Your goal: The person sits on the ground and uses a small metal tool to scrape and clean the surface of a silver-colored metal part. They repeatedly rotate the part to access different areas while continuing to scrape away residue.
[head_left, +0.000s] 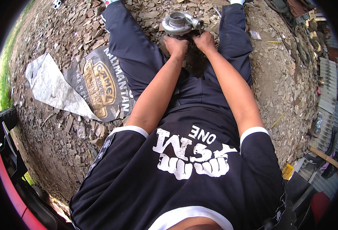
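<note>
Left hand [175,46] curled into a fist just below a round grey metal housing [179,23], touching its lower edge. Right hand [205,40] closed beside it, fingers clamped on the housing's lower right part. Housing down on rubble-strewn ground [284,88] between 2 dark trouser legs [130,42]. To the left, a flattened sack [96,86]: black panel with a gold oval emblem, pale grey underside folded outward. Far right, a small yellow tag [287,171] near the ground's edge.
</note>
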A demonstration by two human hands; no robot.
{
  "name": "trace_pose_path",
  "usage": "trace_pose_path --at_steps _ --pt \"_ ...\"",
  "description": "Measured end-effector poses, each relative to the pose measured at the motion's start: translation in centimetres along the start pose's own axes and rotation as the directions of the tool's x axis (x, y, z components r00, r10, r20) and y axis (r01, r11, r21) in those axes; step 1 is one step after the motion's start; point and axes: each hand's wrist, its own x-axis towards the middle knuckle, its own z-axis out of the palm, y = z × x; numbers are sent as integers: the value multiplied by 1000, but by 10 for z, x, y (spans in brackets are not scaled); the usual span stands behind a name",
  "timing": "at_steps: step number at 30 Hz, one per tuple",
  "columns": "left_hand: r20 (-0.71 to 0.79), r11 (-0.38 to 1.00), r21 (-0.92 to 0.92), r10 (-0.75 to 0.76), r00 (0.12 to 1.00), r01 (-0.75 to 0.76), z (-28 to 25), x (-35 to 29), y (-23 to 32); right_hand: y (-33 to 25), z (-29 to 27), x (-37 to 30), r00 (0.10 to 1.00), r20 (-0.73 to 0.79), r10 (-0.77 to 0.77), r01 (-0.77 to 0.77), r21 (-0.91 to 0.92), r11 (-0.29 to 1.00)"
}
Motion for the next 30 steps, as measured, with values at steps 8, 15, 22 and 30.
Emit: trace_pose_path --at_steps 8,15,22,30 --pt "37 995 -85 -46 998 49 -4 17 -16 7 8 1 1000 -2 -9 9 121 993" --pt "128 999 -14 -44 991 46 -31 11 4 19 13 8 999 -31 -30 33 113 993" --pt "63 984 162 64 996 -73 -24 14 0 2 -2 -2 1000 2 3 -3 82 997" --pt "-27 979 166 129 991 -122 -9 20 -13 -1 0 -4 999 -8 32 -31 101 994"
